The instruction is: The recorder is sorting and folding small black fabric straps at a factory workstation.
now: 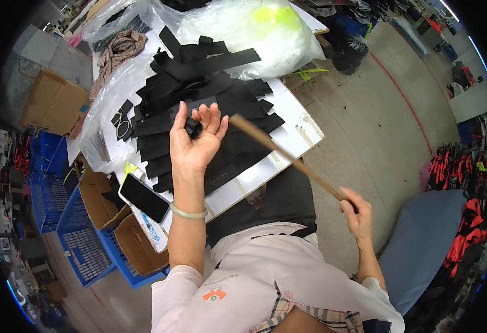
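My left hand is palm up over a pile of black fabric strips on the white table. Its fingers curl around a black fabric tube, whose round end shows between thumb and fingers. A pale bangle circles that wrist. Off to the right, my right hand is closed around one end of a long wooden stick. The stick slants up and left, and its far tip ends just right of my left fingers, seemingly apart from them. A black-screened phone lies by the table edge near my left forearm.
Clear plastic bags lie behind the pile. A checked cloth and a pair of scissors are at the left. Blue crates and open cardboard boxes stand beside the table. A blue-grey padded surface is at the right.
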{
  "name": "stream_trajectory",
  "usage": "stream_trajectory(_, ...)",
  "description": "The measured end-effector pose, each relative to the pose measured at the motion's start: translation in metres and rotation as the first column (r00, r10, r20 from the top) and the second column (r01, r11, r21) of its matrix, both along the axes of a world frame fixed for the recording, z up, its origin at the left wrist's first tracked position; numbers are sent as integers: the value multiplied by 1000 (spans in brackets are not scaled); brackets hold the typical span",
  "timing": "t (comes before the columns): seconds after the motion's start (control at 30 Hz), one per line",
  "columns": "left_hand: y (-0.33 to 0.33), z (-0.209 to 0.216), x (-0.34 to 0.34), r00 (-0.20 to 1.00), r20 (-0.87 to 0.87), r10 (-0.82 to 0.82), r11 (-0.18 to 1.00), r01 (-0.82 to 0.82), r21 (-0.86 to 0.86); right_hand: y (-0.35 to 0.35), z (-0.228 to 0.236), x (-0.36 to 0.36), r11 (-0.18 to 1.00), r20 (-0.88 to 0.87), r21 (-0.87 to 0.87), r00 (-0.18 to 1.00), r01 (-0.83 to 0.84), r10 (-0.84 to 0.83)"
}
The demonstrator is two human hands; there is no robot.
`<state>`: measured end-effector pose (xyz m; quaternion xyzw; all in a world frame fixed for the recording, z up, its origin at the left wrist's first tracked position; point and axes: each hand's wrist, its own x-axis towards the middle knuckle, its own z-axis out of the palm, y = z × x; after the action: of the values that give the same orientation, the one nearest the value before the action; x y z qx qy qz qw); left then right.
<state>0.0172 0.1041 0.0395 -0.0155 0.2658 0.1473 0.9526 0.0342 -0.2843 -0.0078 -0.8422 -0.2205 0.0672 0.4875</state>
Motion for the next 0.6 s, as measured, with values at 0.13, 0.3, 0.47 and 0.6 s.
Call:
stream_trajectory(0.13, 3, 1, -7, 995, 99, -2, 1000, 1, 4, 36, 20, 1, 971, 101, 51, 969, -233, 227)
stream_trajectory(0.3, 3, 11, -19, 996, 69, 53, 993, -60, 104, 58, 31, 1, 967, 126, -22, 958, -256, 256)
stream_trajectory(0.47, -23, -1, -16, 984, 132, 117, 680, -176, 712, 88, 33, -22, 964, 87, 84, 966, -252, 245)
stream_trajectory(0.6, -76, 5, -16, 986, 98, -133, 607, 3, 795, 166, 43, -31, 917, -306, 388, 925, -96, 226)
